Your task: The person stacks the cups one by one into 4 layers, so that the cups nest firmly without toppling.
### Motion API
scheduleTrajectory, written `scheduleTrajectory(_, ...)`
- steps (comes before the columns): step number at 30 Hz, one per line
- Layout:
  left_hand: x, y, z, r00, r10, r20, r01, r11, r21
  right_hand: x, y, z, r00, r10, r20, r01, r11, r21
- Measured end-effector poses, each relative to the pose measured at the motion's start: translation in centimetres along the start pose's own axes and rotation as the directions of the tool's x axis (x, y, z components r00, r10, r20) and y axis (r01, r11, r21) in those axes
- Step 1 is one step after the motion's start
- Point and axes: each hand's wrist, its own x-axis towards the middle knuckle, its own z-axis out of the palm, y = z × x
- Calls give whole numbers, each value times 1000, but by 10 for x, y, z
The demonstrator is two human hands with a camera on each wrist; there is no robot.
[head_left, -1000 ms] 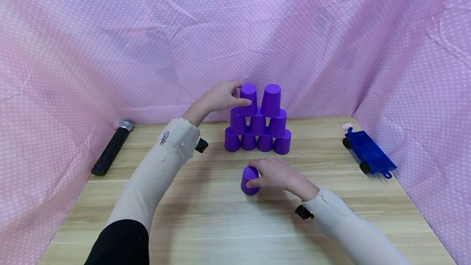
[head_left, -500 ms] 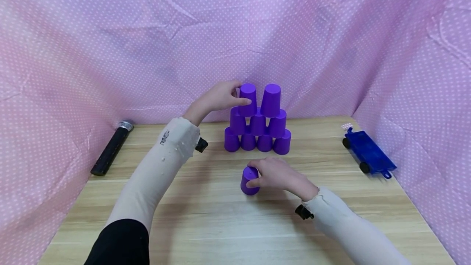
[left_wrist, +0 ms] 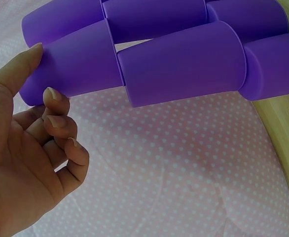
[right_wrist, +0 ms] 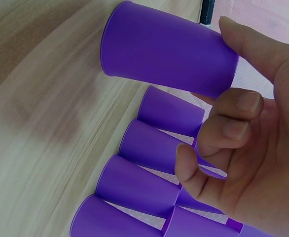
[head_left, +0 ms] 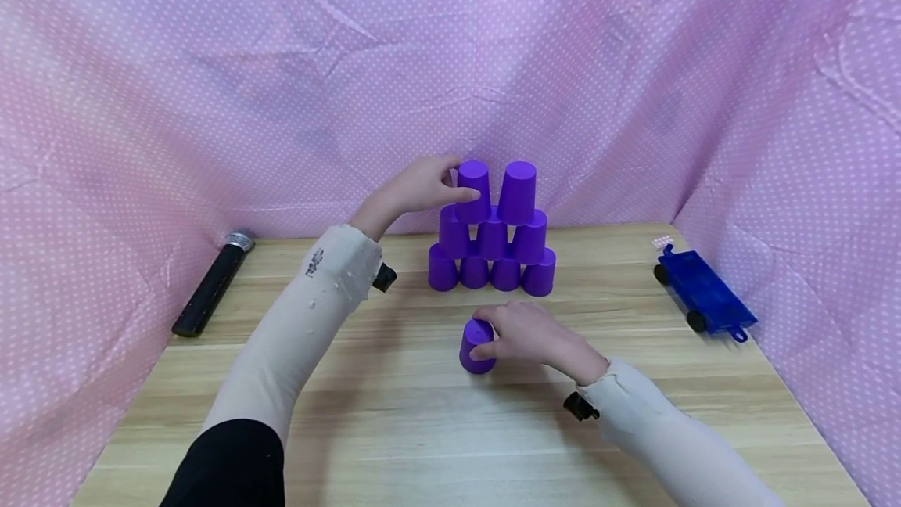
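Upside-down purple cups form a tiered stack at the back of the table, with two cups side by side on its top tier. My left hand [head_left: 422, 182] grips the left top cup [head_left: 473, 190] between thumb and fingers; the left wrist view shows the thumb on that cup [left_wrist: 75, 64] and the other fingers curled beside it. The right top cup [head_left: 517, 194] stands a small gap away. In front of the stack, my right hand [head_left: 531, 332] holds a single upside-down cup [head_left: 476, 358] near its base, thumb at the near side. The right wrist view shows this cup [right_wrist: 169, 47] close over the wood.
A black microphone [head_left: 214, 284] with a silver head lies at the table's left edge. At the right edge is a blue toy trailer [head_left: 707, 292] with black wheels. Pink dotted cloth [head_left: 338, 84] hangs behind and on both sides of the wooden table [head_left: 408, 444].
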Motion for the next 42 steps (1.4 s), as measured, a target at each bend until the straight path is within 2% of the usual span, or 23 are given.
scheduleTrajectory(7,-2,-3,-2,1000,-19,19,19,1000,-5,0,-2,1,1000,6,11,-6,1000,14)
scheduleTrajectory(14,-13,-12,-16,998,-29,50,33,996,-79,1,-1,2,1000,-3,8,3,1000,7)
scheduleTrajectory(19,-29,-35,-25,996,-37,76,47,990,-134,1,1,1,1000,6,14,-7,1000,13)
scheduleTrajectory(22,-39,-56,-23,994,-50,93,61,990,-129,1,0,0,1000,15,17,-15,1000,20)
scheduleTrajectory(27,-52,-87,-1,982,-120,146,131,989,-67,0,-1,-1,1000,16,17,-17,1000,22)
scheduleTrajectory(33,-55,-112,40,965,-155,212,180,978,-108,-1,0,-1,1000,14,14,-14,1000,26)
scheduleTrajectory(39,-56,-128,82,951,-185,246,209,975,-77,1,1,0,1000,6,8,-7,1000,20)
scheduleTrajectory(42,-56,-129,98,949,-192,248,225,968,-112,2,2,1,1000,3,6,-3,1000,18)
